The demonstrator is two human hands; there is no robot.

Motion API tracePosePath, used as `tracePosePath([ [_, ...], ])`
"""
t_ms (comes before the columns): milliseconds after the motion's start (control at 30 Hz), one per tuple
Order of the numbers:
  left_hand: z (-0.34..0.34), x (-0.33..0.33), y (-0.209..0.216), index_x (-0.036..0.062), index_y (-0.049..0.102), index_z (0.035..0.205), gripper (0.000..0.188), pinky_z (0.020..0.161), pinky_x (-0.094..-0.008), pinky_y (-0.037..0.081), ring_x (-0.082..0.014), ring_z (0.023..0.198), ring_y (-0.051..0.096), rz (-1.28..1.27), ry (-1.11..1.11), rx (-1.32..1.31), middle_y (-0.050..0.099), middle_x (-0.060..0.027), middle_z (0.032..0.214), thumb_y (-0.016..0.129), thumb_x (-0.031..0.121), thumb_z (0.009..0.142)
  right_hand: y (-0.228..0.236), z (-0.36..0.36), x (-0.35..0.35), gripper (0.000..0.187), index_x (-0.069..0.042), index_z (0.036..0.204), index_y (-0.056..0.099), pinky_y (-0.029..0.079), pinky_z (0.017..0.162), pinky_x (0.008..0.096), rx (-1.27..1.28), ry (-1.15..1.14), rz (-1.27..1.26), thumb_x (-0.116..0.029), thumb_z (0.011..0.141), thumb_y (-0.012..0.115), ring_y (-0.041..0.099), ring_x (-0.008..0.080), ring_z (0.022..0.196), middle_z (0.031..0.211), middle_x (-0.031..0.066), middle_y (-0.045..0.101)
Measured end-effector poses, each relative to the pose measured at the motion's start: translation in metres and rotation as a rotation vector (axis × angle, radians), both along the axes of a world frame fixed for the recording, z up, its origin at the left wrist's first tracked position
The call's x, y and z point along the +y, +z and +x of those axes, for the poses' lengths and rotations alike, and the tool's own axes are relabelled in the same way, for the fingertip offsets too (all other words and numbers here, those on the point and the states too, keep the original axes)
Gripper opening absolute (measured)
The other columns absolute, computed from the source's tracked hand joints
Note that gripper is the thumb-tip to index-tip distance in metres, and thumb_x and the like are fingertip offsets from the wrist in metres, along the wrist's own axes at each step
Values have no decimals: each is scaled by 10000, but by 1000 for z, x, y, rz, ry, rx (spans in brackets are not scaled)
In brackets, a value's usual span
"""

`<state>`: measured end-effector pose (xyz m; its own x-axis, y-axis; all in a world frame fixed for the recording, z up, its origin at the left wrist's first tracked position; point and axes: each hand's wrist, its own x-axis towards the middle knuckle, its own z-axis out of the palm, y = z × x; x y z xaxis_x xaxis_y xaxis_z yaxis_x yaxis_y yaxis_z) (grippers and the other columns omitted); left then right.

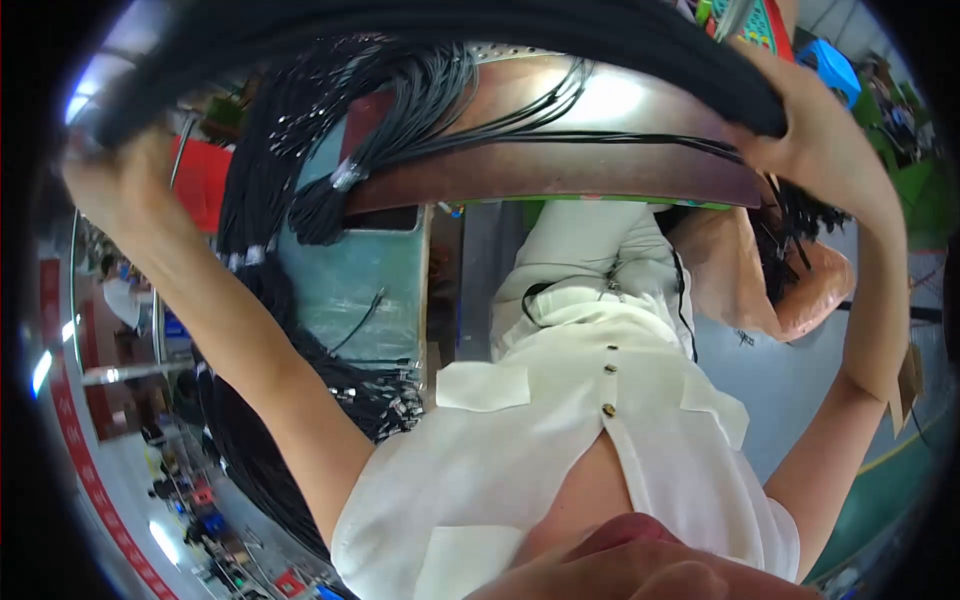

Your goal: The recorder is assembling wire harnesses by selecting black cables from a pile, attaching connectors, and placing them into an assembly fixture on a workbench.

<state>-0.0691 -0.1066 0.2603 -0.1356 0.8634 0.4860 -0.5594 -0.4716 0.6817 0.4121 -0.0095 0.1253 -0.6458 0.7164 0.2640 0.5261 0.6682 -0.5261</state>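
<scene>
A thick black cable bundle (pixel 450 22) arches across the top of the view, raised and blurred by movement. At the far left my left hand (pixel 125 180) is closed around one end, its fingers smeared. My right hand (pixel 800 115) wraps the other end at the upper right, thumb against it. Beneath the arch, thin black cables (pixel 540 135) run over a brown curved work surface (pixel 540 175). A silvery tie (pixel 347 176) gathers their left part.
More bundled black cables (pixel 265 190) hang over the pale green table (pixel 340 290) on the left. Loose cable ends with connectors (pixel 385 400) lie near my left elbow. A pinkish-orange bag (pixel 725 270) holding black cables stands right of my legs. A blue container (pixel 828 72) is at the upper right.
</scene>
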Motion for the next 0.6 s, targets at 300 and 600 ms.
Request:
tracePosePath([
  [300, -14, -7, -321, -69, 544, 945, 342, 931, -489, 457, -317, 808, 587, -672, 461, -572, 590, -168, 831, 521, 174, 704, -187, 12, 25, 670, -81, 1137, 578, 463, 916, 386, -220, -143, 351, -151, 514, 816, 584, 278, 1026, 1068, 83, 622],
  [600, -89, 78, -330, -83, 508, 958, 350, 1003, -483, 417, -315, 849, 583, -693, 303, -569, 576, -163, 853, 509, 151, 697, -173, -2, 107, 659, -100, 1246, 543, 355, 1036, 445, -356, -166, 362, -373, 689, 766, 494, 282, 1165, 1188, 84, 571],
])
